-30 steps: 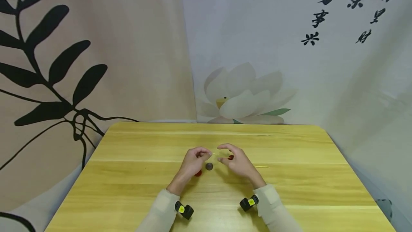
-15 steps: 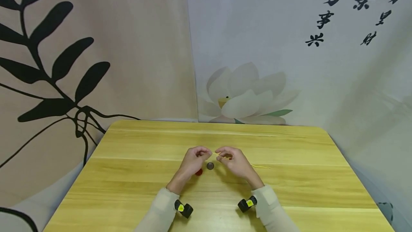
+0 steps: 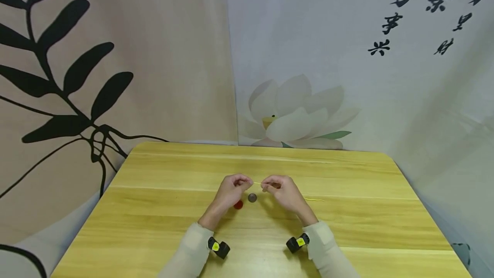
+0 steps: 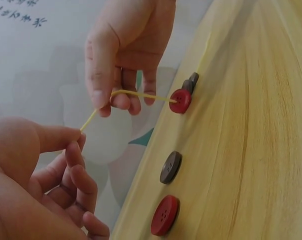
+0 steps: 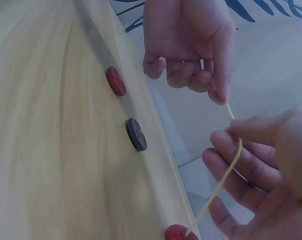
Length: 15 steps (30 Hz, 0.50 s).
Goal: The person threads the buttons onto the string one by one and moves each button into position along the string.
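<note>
The yellow cord runs taut-ish between both hands, raised a little above the table near its middle, and that lifted span seems to be why the fingers are set so close together: a short, stiff free end is easier to steer than a long limp one. The left hand pinches the cord's tip between thumb and forefinger, its other fingers curled under. The right hand closes on the cord a short way along, thumb against curled fingers, so the stretch between the two hands stays straight.

Beyond the right hand the cord already passes through a red button, with a dark button touching it just behind on the same line; these hang back from the free end, probably so they do not slide off. The rest of the cord trails onto the table to the person's right.

Two loose buttons lie flat on the table just below the hands: a dark brown button between the two hands, and a second red button near the left hand's heel, both within easy reach.
</note>
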{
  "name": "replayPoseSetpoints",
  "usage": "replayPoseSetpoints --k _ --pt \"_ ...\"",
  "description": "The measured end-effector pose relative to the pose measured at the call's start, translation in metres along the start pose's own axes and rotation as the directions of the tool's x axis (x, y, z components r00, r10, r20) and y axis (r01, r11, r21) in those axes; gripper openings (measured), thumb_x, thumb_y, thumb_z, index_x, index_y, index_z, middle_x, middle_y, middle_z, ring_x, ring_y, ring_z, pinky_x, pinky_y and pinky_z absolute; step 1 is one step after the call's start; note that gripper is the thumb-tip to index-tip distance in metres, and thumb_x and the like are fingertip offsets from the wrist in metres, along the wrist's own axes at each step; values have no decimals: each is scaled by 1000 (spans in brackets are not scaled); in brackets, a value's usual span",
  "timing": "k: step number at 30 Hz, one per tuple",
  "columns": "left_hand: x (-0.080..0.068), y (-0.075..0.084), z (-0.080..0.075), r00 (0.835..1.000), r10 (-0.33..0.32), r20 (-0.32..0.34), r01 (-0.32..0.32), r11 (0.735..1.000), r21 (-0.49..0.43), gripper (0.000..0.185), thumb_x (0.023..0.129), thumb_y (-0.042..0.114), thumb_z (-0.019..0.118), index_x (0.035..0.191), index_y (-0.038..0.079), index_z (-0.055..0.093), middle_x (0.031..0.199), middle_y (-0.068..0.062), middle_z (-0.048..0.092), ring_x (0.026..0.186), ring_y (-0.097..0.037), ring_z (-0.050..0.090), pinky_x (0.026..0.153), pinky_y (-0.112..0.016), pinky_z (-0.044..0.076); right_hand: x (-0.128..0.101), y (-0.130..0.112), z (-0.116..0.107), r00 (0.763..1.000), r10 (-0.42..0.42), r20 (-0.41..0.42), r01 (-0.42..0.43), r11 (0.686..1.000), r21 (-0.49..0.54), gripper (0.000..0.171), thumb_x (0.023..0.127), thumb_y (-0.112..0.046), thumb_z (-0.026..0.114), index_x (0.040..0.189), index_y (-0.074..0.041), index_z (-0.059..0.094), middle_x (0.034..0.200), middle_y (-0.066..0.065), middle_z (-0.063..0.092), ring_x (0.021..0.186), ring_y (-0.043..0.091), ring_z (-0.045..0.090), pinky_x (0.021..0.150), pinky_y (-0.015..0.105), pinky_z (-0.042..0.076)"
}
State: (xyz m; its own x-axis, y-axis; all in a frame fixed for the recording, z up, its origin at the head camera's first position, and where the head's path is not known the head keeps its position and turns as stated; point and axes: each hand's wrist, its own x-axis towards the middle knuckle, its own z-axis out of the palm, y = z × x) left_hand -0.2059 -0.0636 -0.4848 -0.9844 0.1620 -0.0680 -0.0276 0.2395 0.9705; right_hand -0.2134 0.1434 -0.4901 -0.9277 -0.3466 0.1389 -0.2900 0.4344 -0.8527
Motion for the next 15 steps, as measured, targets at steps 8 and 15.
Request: replayPoseSetpoints --k 8,15 --pt "2 -2 -4 999 -15 40 14 1000 20 20 97 19 62 104 2 70 94 -17 64 71 -17 51 66 -29 42 1 1 0 1000 11 -9 -11 1000 17 13 96 -11 64 101 -2 73 91 4 73 87 25 69 75 29 52" --pt "8 -12 -9 999 -17 43 12 992 128 14 96 23 65 99 10 71 90 -3 64 80 -16 53 72 -31 44 3 3 -4 997 72 -18 -72 997 25 15 98 -8 60 104 -3 73 98 12 73 90 24 68 73 29 53"
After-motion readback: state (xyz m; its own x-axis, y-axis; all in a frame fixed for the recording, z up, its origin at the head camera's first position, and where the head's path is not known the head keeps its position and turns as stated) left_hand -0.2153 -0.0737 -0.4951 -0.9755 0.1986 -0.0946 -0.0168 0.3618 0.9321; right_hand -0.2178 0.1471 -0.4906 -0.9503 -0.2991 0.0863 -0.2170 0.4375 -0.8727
